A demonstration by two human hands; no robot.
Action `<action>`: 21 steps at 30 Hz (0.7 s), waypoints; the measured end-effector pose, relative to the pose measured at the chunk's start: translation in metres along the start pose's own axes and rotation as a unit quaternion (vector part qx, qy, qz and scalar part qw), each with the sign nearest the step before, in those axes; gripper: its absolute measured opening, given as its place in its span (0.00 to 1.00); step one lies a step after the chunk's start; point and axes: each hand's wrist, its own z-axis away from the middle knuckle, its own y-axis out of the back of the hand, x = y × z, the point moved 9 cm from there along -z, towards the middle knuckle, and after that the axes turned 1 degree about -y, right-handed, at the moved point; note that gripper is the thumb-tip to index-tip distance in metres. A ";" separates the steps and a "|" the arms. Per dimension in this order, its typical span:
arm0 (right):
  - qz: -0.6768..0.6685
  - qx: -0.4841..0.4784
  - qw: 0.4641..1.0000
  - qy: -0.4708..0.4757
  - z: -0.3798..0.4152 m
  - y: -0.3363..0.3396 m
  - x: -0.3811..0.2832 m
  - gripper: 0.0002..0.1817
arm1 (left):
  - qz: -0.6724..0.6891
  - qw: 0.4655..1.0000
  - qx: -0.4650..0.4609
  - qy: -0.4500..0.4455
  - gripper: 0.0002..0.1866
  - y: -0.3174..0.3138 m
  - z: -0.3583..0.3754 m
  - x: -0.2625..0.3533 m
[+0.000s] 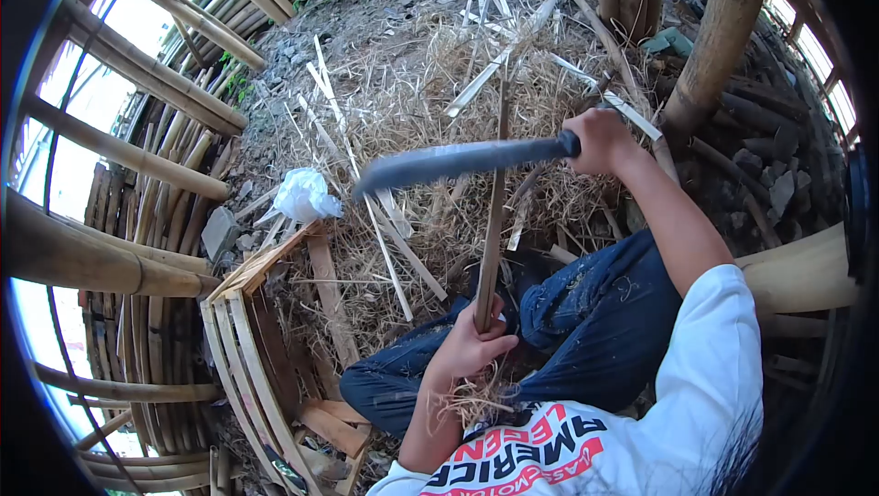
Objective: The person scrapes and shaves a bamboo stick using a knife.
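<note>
White shirt (705, 350) nearest, left hand (465, 348) clutched a stick (495, 231) low, between the legs of the jeans (609, 304); right hand (600, 141) gripped a machete (458, 161) beyond! Stick looked light, stiff: best held low.

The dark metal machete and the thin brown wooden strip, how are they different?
The dark metal machete runs sideways across the picture; the thin brown wooden strip runs up and down. The machete's blade is broad; the strip is narrow. The right hand grips the machete; the left hand, the strip. Both are long.
</note>
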 end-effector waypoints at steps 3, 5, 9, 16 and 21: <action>0.000 0.007 0.979 -0.204 0.017 0.009 0.055 0.10 | 0.123 0.991 -0.025 0.050 0.21 -0.007 -0.010 -0.019; 0.015 0.019 0.976 -0.214 0.031 0.013 0.056 0.10 | 0.133 0.989 -0.038 0.053 0.21 -0.014 -0.012 -0.020; 0.027 0.039 0.989 -0.138 0.030 0.017 0.025 0.10 | 0.161 0.984 -0.050 0.062 0.21 -0.016 -0.012 -0.014; -0.033 -0.015 0.997 0.064 0.000 -0.002 -0.020 0.08 | 0.050 0.999 -0.005 -0.003 0.21 -0.009 0.010 0.003; 0.034 0.032 0.993 -0.106 0.023 0.002 0.037 0.09 | 0.097 0.995 -0.013 0.032 0.21 -0.009 -0.002 -0.011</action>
